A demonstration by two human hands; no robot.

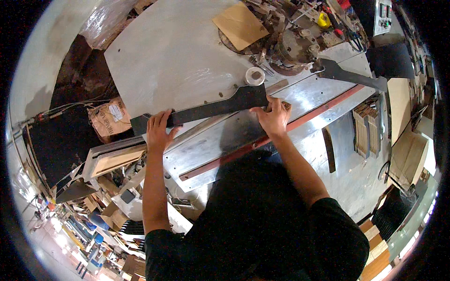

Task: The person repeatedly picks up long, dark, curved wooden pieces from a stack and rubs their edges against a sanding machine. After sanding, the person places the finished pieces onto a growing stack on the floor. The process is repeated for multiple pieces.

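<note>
A long, flat dark board (215, 108) with a stepped outline lies slantwise across the pale metal machine table (159, 51). Near its left end, my left hand (160, 131) grips it, fingers over the top and thumb along the near edge. My right hand (273, 117) is closed on the board's right end, fingers curled at the corner. A small round clear-rimmed piece (255, 76) stands just beyond that end. Along the near side of the board runs a narrow strip (199, 127), partly covered by my left hand.
A greasy machine head (295, 47) stands at the back, beside a brown sheet (240, 25). Another dark shaped board (349, 76) lies to the right. A red rail (300, 122) crosses the near table. Stacked shaped pieces (366, 129) sit at right; a wrapped brown package (110, 119) is at left.
</note>
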